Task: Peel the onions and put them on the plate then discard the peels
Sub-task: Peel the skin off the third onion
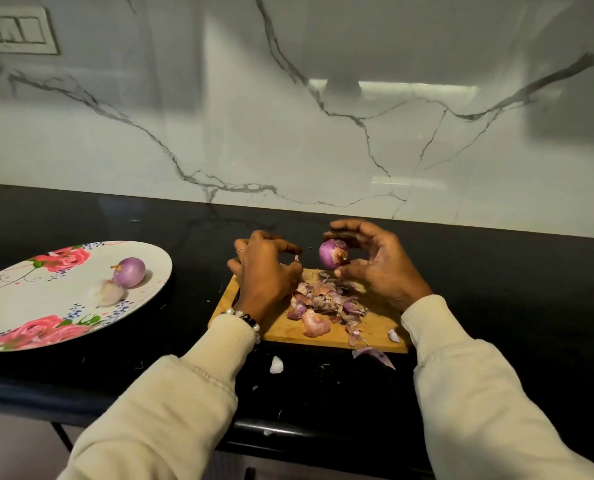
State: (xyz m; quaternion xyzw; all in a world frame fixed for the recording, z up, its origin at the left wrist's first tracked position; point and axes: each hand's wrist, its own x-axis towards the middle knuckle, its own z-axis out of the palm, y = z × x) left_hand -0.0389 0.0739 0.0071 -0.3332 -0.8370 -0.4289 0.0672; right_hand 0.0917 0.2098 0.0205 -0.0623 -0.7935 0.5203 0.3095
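My right hand (378,268) holds a small purple onion (333,253) between thumb and fingertips, raised above the far edge of the wooden cutting board (288,327). A bit of dry skin still clings to its right side. My left hand (264,271) hovers just left of it and pinches a tiny scrap of peel (297,258). A heap of pink and purple peels (326,303) lies on the board under both hands. On the flowered plate (29,306) at the left sit a peeled purple onion (129,271) and a paler peeled onion (106,292).
Loose peel pieces (375,355) and a white scrap (276,364) lie on the black counter (496,289) in front of the board. A marble-patterned wall rises right behind the counter. The counter's front edge runs under my forearms.
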